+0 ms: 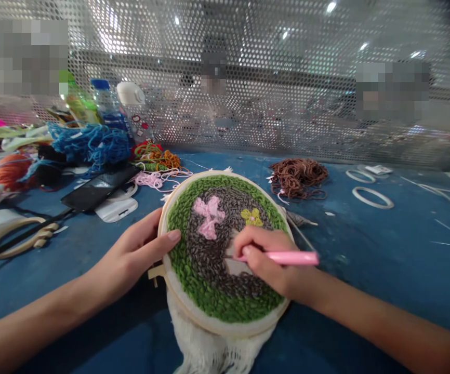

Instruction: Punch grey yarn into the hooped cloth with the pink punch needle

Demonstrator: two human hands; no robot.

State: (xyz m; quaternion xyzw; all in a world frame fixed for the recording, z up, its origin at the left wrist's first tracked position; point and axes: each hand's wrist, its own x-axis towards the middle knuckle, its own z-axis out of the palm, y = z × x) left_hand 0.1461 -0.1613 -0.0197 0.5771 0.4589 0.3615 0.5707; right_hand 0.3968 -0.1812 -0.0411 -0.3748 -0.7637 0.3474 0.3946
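Embroidery hoop is held over the blue table; any support beneath cannot be told. Its left rim is gripped by the left hand, thumb on the face, other fingers partly hidden behind, presumably for steadiness. Pink punch needle is pinched low, between closed thumb and forefinger of the right hand, likely for finer control at the bare cloth patch.

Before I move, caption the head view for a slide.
Left hand grips a round wooden hoop of green-and-grey yarn stitching; the right hand holds a pink pen-shaped tool.
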